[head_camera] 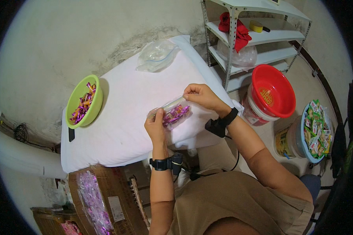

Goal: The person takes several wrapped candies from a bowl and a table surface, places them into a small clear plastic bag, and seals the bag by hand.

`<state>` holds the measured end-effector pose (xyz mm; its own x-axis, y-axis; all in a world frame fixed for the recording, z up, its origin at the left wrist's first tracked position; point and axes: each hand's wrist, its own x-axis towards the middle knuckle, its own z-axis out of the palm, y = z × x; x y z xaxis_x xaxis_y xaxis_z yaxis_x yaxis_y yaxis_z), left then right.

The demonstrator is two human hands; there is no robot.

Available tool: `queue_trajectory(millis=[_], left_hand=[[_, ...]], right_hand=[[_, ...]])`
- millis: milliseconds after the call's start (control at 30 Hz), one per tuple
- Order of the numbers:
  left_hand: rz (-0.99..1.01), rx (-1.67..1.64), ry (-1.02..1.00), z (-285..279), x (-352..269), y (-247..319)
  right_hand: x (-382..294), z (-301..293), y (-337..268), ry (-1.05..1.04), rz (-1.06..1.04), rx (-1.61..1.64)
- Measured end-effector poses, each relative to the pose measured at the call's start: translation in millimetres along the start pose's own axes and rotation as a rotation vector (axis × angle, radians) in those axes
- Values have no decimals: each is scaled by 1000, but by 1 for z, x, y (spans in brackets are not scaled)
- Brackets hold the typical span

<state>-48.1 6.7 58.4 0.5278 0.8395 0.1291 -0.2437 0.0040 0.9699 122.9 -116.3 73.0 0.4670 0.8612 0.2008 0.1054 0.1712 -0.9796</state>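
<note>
A clear zip-lock plastic bag (pixel 176 115) with purple-wrapped sweets inside is held up over the near edge of the cloth-covered table (pixel 126 102). My left hand (pixel 156 124) pinches the bag's left end, thumb on top near its closure strip. At the other end of the strip, my right hand (pixel 204 97) grips the bag's upper corner between thumb and fingers. A green plastic basin (pixel 97 102) holding more purple and orange wrapped sweets (pixel 83 104) stands on the table's left side. Clear plastic bags (pixel 157 55) lie at the far end.
A dark flat object (pixel 71 134) lies by the basin. On the right are a metal shelf (pixel 264 35), a red basin (pixel 273 91) on a bucket, and a blue basin (pixel 305 138) of green packets. An open cardboard box (pixel 120 179) with bagged purple items stands below left.
</note>
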Motion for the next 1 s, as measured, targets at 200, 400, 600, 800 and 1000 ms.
queue_trajectory(millis=[200, 400, 600, 800, 1000], left_hand=[[14, -47, -3, -1, 0, -3], [-33, -68, 2, 3, -4, 7], [-30, 30, -51, -6, -2, 30], [747, 1034, -246, 19, 5, 66], [505, 1033, -444, 39, 18, 73]], right_hand=[[1, 4, -1, 24, -16, -32], [0, 8, -1, 86, -33, -38], [-1, 6, -1, 114, -30, -54], [-4, 5, -5, 89, -52, -68], [-1, 18, -14, 62, -146, -85]])
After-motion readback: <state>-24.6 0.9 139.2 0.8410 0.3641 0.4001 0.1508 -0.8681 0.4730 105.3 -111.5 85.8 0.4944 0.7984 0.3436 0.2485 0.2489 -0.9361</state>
